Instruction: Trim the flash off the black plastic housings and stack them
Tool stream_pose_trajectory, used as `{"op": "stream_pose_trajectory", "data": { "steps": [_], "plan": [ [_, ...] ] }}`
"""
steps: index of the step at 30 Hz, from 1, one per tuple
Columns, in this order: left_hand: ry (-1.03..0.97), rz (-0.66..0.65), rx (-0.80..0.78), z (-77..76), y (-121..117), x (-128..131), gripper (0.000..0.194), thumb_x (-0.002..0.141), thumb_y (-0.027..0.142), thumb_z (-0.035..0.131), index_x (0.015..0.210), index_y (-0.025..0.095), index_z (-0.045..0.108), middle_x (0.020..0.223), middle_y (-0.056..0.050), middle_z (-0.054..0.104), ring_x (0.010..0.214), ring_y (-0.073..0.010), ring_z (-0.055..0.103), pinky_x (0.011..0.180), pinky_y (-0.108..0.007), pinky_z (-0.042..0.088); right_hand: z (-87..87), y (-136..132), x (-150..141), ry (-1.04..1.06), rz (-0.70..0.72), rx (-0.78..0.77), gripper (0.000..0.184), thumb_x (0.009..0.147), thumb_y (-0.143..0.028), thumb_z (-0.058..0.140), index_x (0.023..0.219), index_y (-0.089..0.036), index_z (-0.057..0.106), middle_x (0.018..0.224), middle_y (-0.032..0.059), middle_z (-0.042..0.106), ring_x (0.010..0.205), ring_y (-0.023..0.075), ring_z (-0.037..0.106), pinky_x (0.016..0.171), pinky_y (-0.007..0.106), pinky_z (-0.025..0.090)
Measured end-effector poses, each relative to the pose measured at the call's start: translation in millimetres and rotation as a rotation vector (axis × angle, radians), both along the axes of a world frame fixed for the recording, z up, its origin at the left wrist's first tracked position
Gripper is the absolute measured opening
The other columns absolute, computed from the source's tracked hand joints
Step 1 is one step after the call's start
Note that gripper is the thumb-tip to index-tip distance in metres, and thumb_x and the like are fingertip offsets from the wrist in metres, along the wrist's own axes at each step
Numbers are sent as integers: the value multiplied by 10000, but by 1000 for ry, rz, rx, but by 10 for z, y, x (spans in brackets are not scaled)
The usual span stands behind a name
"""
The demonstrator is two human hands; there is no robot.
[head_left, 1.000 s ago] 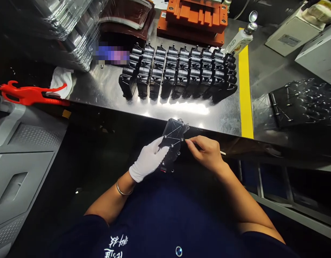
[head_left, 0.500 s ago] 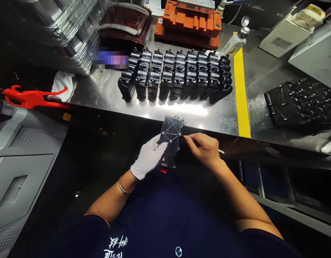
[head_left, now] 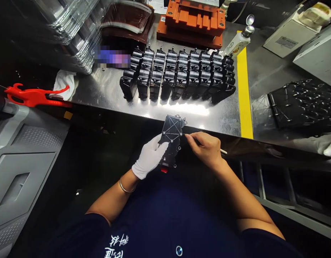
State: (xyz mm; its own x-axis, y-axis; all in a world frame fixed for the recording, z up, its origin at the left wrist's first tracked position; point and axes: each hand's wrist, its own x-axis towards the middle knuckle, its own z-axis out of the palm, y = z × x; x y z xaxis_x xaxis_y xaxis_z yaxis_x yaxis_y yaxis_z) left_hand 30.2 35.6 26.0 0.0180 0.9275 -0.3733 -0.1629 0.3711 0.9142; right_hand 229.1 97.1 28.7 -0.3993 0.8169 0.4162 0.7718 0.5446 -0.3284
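Note:
My left hand (head_left: 149, 157), in a white glove, grips a black ribbed plastic part (head_left: 171, 138) with a small red tab at its lower end, held in front of the table's edge. My bare right hand (head_left: 207, 148) pinches a thin pale stick (head_left: 223, 152) and its tip touches the part's right side. On the steel table (head_left: 106, 89) beyond stands a tight row of several upright black plastic parts (head_left: 178, 73).
An orange fixture block (head_left: 193, 19) and a small bottle (head_left: 239, 41) sit at the back. A red tool (head_left: 33, 96) and white cloth (head_left: 63, 82) lie left. A black parts tray (head_left: 305, 104) and another person's gloved hand (head_left: 330, 147) are at right, past a yellow stripe (head_left: 244, 89).
The held part has turned slightly more upright in my left hand, showing its red tab. Another person's gloved hand has appeared at the right edge.

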Motion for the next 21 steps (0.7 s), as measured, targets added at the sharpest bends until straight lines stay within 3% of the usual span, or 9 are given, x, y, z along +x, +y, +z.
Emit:
{"op": "stream_pose_trajectory", "data": {
  "steps": [17,21],
  "plan": [
    [-10,19,16,-29,-1,-7,417,831,350,613,1225,216,618,940,-26,726,775,-156,674,711,-257,539,11,-48,2,96,-6,-118,256,896,-332,574,726,-169,674,616,18,674,506,99,576,501,212,380],
    [-1,6,15,-35,0,1,419,837,351,603,1234,217,610,937,-26,725,778,-160,675,703,-256,539,-4,-113,-49,104,-62,-141,276,897,-343,564,705,-176,671,605,14,666,479,90,541,487,217,359]
  ]
}}
